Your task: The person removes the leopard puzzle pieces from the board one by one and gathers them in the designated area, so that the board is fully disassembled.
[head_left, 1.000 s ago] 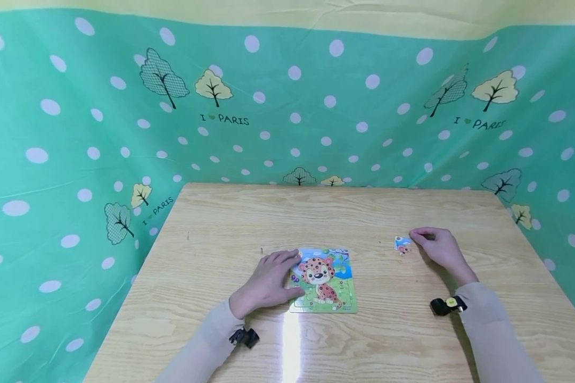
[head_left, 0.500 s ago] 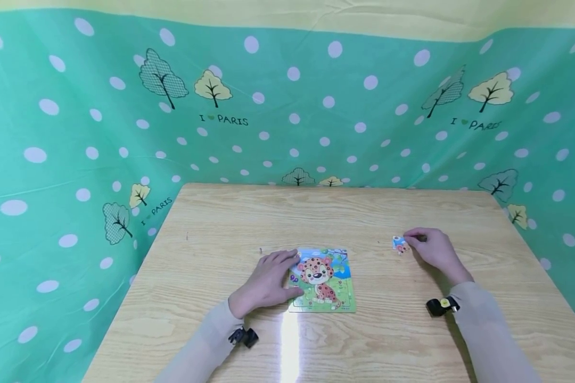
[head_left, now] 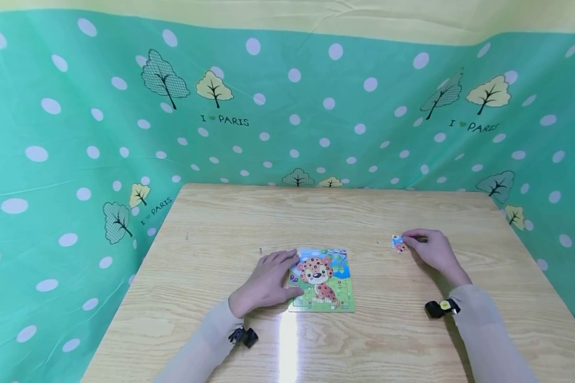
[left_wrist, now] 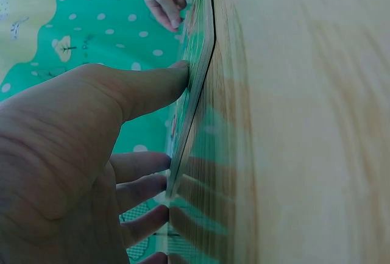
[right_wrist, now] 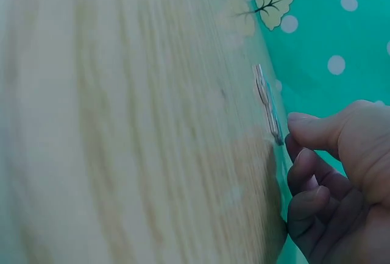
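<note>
A square jigsaw puzzle with a spotted cartoon leopard lies flat on the table. My left hand rests on its left side, the thumb over the picture and the other fingers loosely extended along the upper left edge. In the left wrist view the thumb touches the board's top face. To the right, a small puzzle piece in blue, white and pink lies on the tabletop. My right hand pinches its right edge with thumb and index finger; the right wrist view shows the piece nearly edge-on at the fingertips.
The wooden table meets a green polka-dot cloth at the back and sides. A small dark mark shows on the wood left of the puzzle. Light glares off the tabletop below the puzzle.
My right hand has shifted a little left, so its fingertips now overlap the piece's right edge. The left hand and the puzzle stay in place.
</note>
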A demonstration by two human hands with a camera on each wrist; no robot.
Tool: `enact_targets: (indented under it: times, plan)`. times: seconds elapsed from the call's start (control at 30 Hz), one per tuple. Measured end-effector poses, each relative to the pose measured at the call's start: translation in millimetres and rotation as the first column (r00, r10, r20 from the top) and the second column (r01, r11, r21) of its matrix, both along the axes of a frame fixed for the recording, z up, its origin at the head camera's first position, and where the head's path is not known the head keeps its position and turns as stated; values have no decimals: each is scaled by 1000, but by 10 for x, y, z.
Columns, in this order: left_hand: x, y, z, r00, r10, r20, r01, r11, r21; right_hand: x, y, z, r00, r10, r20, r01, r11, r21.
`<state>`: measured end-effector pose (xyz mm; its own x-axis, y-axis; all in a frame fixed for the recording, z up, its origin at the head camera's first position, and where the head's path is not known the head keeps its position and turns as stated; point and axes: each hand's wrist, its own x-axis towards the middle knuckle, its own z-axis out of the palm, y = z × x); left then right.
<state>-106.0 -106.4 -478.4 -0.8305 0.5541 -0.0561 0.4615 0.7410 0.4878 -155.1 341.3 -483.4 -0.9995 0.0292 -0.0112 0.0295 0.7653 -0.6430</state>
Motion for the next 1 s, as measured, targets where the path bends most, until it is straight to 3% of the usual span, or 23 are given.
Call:
enact_targets:
  times: [0.67, 1.0]
  plan:
    - [0, 10, 11, 1000, 7, 16, -7, 1000, -4, 106, -492, 25, 997, 49, -58, -51, 998, -43]
    - [10, 2, 5, 1000, 3, 1, -3, 1000, 2, 134, -757, 7, 996, 84, -31, -86, 993, -78]
